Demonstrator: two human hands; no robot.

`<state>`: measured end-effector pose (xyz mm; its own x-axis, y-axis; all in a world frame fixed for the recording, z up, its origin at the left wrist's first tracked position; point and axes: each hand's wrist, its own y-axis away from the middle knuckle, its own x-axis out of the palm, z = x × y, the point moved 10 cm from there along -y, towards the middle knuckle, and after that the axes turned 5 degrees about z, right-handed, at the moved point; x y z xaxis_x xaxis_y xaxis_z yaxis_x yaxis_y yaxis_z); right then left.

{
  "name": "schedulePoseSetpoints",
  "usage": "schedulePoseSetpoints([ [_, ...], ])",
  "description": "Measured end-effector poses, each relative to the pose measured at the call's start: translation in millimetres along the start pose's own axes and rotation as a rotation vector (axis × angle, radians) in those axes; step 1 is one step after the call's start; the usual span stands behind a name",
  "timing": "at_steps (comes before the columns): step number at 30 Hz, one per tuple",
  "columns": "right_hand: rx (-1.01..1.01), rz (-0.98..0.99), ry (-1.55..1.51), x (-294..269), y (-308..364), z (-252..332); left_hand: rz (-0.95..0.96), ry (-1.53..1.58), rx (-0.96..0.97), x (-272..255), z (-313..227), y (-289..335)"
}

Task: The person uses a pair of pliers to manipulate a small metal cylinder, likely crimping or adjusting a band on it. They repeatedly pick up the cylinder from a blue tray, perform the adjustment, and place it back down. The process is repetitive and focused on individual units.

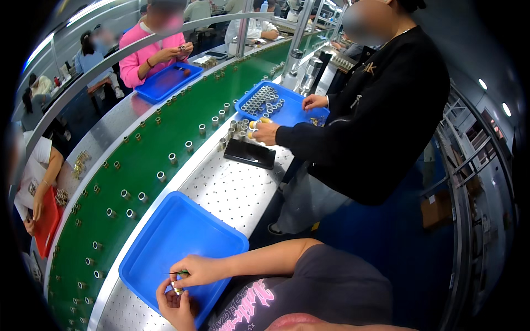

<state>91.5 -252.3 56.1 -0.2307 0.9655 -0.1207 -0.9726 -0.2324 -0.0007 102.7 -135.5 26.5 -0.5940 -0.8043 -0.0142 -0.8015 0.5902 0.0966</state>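
Both my hands are together over the near part of a blue tray [182,220]. Between the fingers of my left hand [175,309] is a small metal ring-shaped fitting [178,290] with a yellowish band. My right hand [200,270] comes from the right, its fingers pinched on a thin, dark pointed tool [182,272] with a bit of green on it. The fingers of the right hand are close against the fitting, and partly hide it. Whether the tool's tip touches anything I cannot tell.
A green conveyor belt [141,171] curves past on the left, with several metal fittings [142,197] standing on it. Beyond my tray, a dark phone [249,154] lies on the perforated metal table [221,193]. A co-worker in black [381,116] handles fittings by another blue tray [292,102].
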Motion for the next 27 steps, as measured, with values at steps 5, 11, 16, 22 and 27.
schedulePoseSetpoints([
  [5, -0.084, 0.03, -0.17, 3, -11, -5, -0.061, 0.148, -0.086, 2, -12, -1],
  [11, 0.046, 0.028, -0.5, 7, -15, -21, -0.032, 0.567, -0.139, 0, 3, -10],
  [16, 0.113, -0.095, 0.063, -7, -7, 5, -0.134, 0.478, -0.049, -17, -4, -3],
  [22, -0.152, -0.156, 0.492, -15, -12, 34, -0.226, 0.295, 0.049, -27, -5, -10],
  [27, -0.174, -0.152, 0.593, -11, -10, 38, -0.269, -0.112, 0.255, -30, -35, -8],
])
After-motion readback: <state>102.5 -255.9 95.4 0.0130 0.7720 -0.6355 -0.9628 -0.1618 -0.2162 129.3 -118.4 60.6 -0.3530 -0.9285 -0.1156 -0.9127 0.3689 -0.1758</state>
